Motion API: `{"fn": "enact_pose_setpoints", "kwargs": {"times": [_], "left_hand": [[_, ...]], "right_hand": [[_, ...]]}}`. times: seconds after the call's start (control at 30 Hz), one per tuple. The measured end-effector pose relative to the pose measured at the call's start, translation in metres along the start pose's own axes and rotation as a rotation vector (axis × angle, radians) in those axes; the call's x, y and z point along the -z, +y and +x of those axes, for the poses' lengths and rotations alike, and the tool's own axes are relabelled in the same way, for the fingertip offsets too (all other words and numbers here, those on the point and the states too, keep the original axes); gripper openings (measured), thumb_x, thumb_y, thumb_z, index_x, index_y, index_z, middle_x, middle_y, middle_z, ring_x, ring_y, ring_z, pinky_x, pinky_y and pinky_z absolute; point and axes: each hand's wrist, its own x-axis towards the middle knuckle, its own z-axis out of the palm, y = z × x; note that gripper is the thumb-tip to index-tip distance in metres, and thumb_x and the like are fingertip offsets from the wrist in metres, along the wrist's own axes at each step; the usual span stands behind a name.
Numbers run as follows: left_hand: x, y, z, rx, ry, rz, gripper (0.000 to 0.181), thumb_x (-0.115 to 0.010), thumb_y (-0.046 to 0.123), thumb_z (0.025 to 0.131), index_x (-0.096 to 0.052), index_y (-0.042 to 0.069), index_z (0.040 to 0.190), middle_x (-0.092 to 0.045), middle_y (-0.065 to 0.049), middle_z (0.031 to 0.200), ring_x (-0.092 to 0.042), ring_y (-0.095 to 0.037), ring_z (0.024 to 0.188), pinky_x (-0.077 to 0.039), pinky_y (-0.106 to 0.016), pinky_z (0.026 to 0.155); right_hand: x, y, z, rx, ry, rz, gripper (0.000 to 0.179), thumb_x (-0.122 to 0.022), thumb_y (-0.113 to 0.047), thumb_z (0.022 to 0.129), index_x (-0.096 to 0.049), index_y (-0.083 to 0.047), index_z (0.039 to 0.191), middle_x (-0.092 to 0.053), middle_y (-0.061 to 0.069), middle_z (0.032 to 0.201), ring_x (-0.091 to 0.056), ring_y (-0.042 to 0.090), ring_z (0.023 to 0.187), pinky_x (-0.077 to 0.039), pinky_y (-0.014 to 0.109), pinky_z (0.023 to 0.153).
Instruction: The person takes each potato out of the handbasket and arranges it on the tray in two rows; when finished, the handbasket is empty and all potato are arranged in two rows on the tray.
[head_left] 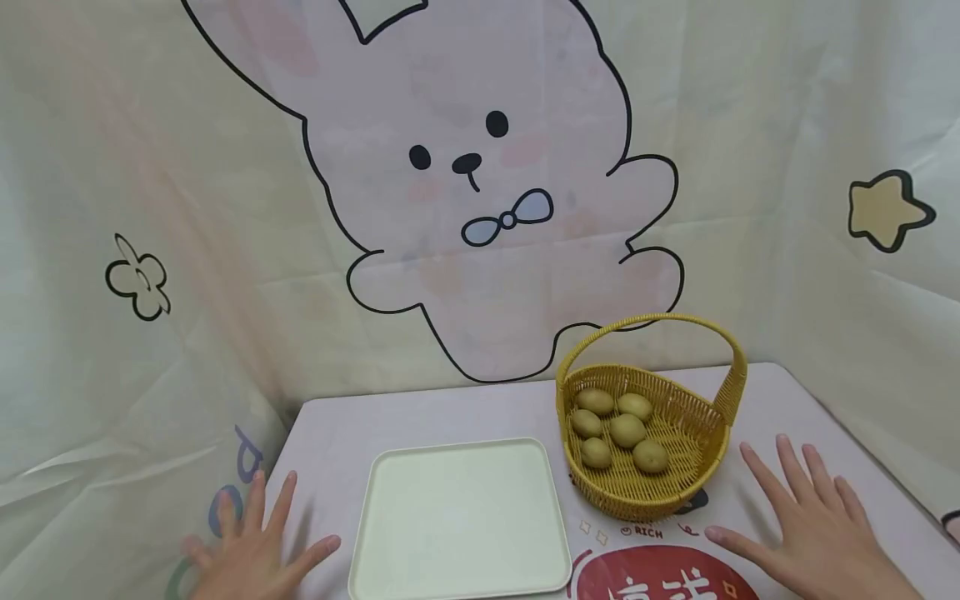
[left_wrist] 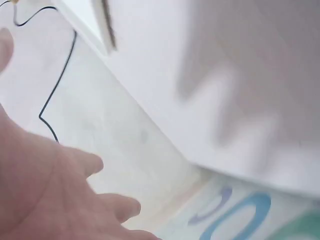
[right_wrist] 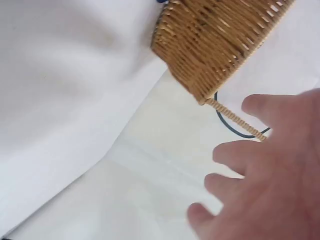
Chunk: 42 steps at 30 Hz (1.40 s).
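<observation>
My left hand point(head_left: 253, 554) is held over the table's left edge with its fingers spread, holding nothing. Just right of it lies a shallow white tray point(head_left: 461, 521) with nothing on it. On the other side my right hand point(head_left: 813, 533) is spread as well, palm down and holding nothing. A yellow woven basket point(head_left: 637, 504) with a tall arched handle stands beyond its thumb, to the left. Several greenish-brown round fruits or potatoes point(head_left: 627, 431) lie inside, mostly in the left part. In the right wrist view the basket's side point(right_wrist: 215, 45) shows past my fingers.
A pale tabletop point(head_left: 427, 414) carries a red printed patch point(head_left: 660, 575) at the front, partly cut off. Behind it hangs a cloth point(head_left: 480, 333) with a cartoon rabbit, and further cloth closes in both sides.
</observation>
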Motion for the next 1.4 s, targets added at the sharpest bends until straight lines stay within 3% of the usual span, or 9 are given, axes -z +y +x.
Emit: {"fn": "enact_pose_setpoints", "kwargs": {"times": [0.1, 0.23, 0.33, 0.43, 0.53, 0.63, 0.93, 1.1, 1.4], "left_hand": [[0.000, 0.005, 0.006, -0.053, -0.024, -0.071, 0.108, -0.063, 0.072, 0.097, -0.022, 0.004, 0.170, -0.010, -0.044, 0.171, -0.008, -0.083, 0.146, -0.010, -0.101, 0.098], [-0.001, 0.016, 0.019, -0.113, -0.108, -0.255, 0.098, -0.068, 0.055, 0.103, -0.028, -0.009, 0.165, -0.023, -0.046, 0.167, -0.027, -0.072, 0.150, -0.033, -0.085, 0.113], [-0.002, 0.025, 0.032, -0.053, -0.165, -0.398, 0.091, -0.070, 0.052, 0.103, -0.034, -0.004, 0.165, -0.041, -0.038, 0.163, -0.052, -0.054, 0.145, -0.048, -0.068, 0.114], [-0.006, 0.030, 0.047, 0.063, -0.198, -0.548, 0.075, -0.070, 0.041, 0.106, -0.042, 0.001, 0.163, -0.061, -0.029, 0.149, -0.073, -0.038, 0.122, -0.062, -0.053, 0.100], [-0.011, 0.030, 0.059, 0.125, -0.251, -0.716, 0.060, -0.068, 0.023, 0.107, -0.048, -0.004, 0.157, -0.070, -0.022, 0.130, -0.077, -0.029, 0.107, -0.066, -0.045, 0.091], [-0.014, 0.030, 0.067, 0.135, -0.317, -0.834, 0.050, -0.066, 0.012, 0.105, -0.053, -0.011, 0.148, -0.071, -0.021, 0.119, -0.077, -0.027, 0.099, -0.067, -0.043, 0.086], [-0.017, 0.035, 0.075, 0.160, -0.371, -0.855, 0.045, -0.074, -0.001, 0.093, -0.061, -0.011, 0.135, -0.072, -0.014, 0.101, -0.072, -0.021, 0.083, -0.064, -0.037, 0.074], [-0.016, 0.039, 0.078, 0.175, -0.389, -0.875, 0.051, -0.081, 0.000, 0.087, -0.063, -0.008, 0.134, -0.069, -0.013, 0.102, -0.069, -0.021, 0.082, -0.063, -0.035, 0.072], [-0.019, 0.044, 0.081, 0.166, -0.394, -0.887, 0.053, -0.083, -0.001, 0.085, -0.063, -0.009, 0.133, -0.067, -0.012, 0.099, -0.068, -0.021, 0.079, -0.063, -0.034, 0.070]], "right_hand": [[0.013, -0.010, 0.008, 0.067, 0.051, 0.054, 0.122, -0.070, -0.080, 0.087, -0.019, -0.009, 0.172, -0.004, 0.041, 0.173, -0.003, 0.064, 0.158, -0.017, 0.090, 0.113], [0.033, -0.031, 0.024, 0.194, 0.138, 0.181, 0.111, -0.084, -0.064, 0.085, -0.036, -0.009, 0.168, -0.023, 0.035, 0.173, -0.031, 0.061, 0.149, -0.035, 0.087, 0.104], [0.046, -0.048, 0.042, 0.284, 0.172, 0.245, 0.101, -0.089, -0.056, 0.085, -0.046, -0.007, 0.162, -0.037, 0.031, 0.168, -0.044, 0.060, 0.143, -0.042, 0.083, 0.103], [0.056, -0.067, 0.067, 0.329, 0.136, 0.285, 0.092, -0.085, -0.053, 0.090, -0.049, -0.005, 0.160, -0.050, 0.029, 0.161, -0.053, 0.056, 0.140, -0.047, 0.078, 0.106], [0.058, -0.083, 0.093, 0.354, 0.067, 0.363, 0.085, -0.082, -0.051, 0.095, -0.051, -0.004, 0.158, -0.059, 0.026, 0.154, -0.062, 0.051, 0.135, -0.052, 0.070, 0.106], [0.055, -0.094, 0.116, 0.344, -0.020, 0.439, 0.081, -0.080, -0.050, 0.097, -0.052, -0.004, 0.158, -0.063, 0.023, 0.151, -0.066, 0.046, 0.131, -0.056, 0.064, 0.105], [0.033, -0.098, 0.165, 0.329, -0.210, 0.575, 0.073, -0.079, -0.035, 0.100, -0.051, -0.001, 0.158, -0.060, 0.025, 0.154, -0.062, 0.047, 0.136, -0.055, 0.062, 0.110], [0.024, -0.094, 0.178, 0.310, -0.201, 0.530, 0.063, -0.081, -0.020, 0.098, -0.057, 0.002, 0.152, -0.064, 0.026, 0.149, -0.062, 0.048, 0.136, -0.052, 0.064, 0.112], [0.017, -0.091, 0.194, 0.309, -0.223, 0.476, 0.056, -0.082, -0.015, 0.095, -0.063, 0.005, 0.144, -0.070, 0.025, 0.140, -0.066, 0.045, 0.130, -0.055, 0.061, 0.109]]}}
